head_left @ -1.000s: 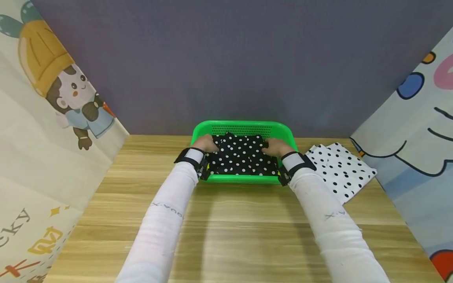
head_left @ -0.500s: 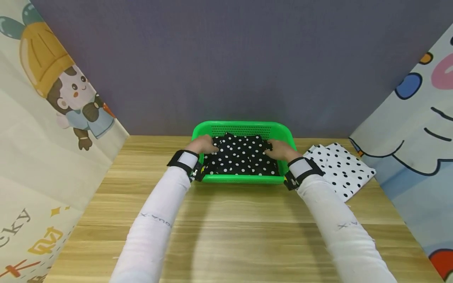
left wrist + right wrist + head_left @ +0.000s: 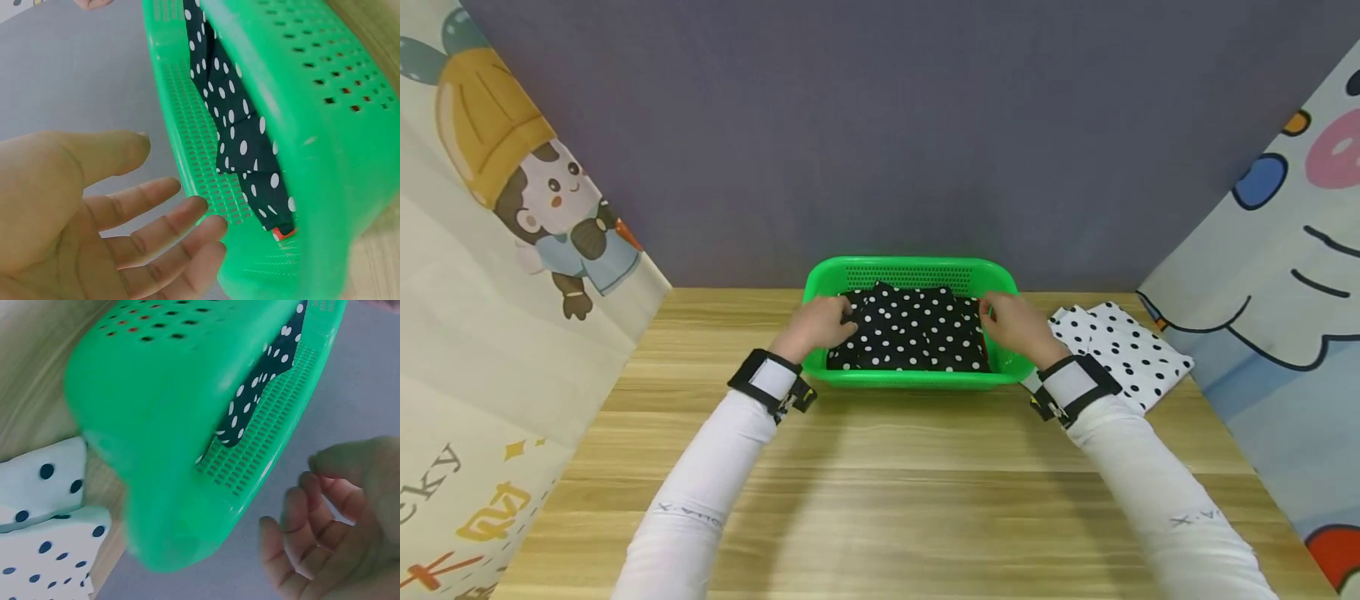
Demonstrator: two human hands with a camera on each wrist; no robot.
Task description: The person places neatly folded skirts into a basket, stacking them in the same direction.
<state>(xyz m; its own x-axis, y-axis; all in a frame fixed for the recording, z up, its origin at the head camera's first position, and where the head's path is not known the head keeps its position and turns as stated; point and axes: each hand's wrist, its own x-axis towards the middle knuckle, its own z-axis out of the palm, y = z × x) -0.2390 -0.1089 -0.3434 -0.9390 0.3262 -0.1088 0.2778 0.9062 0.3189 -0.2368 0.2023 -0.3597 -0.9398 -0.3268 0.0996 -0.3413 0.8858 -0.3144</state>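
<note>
A green plastic basket [image 3: 917, 380] with perforated walls stands on the wooden table against the grey backing. Black cloth with white dots [image 3: 910, 329] lies spread inside it, and a bit of red [image 3: 284, 233] shows under its edge in the left wrist view. My left hand [image 3: 817, 321] is over the basket's left end, its fingers [image 3: 165, 225] loosely spread and holding nothing. Over the right end is my right hand [image 3: 1017, 323]; its fingers are relaxed and slightly bent, with nothing between them in the right wrist view. Both hands appear raised clear of the cloth.
White cloth with black dots [image 3: 1138, 358] lies folded on the table to the right of the basket, partly behind my right wrist. The wooden tabletop [image 3: 910, 500] extends in front. Printed cartoon panels flank the table on both sides.
Both hands have let go of the black dotted cloth and moved apart, outward toward the basket's ends and slightly nearer me. The cloth stays in the basket.
</note>
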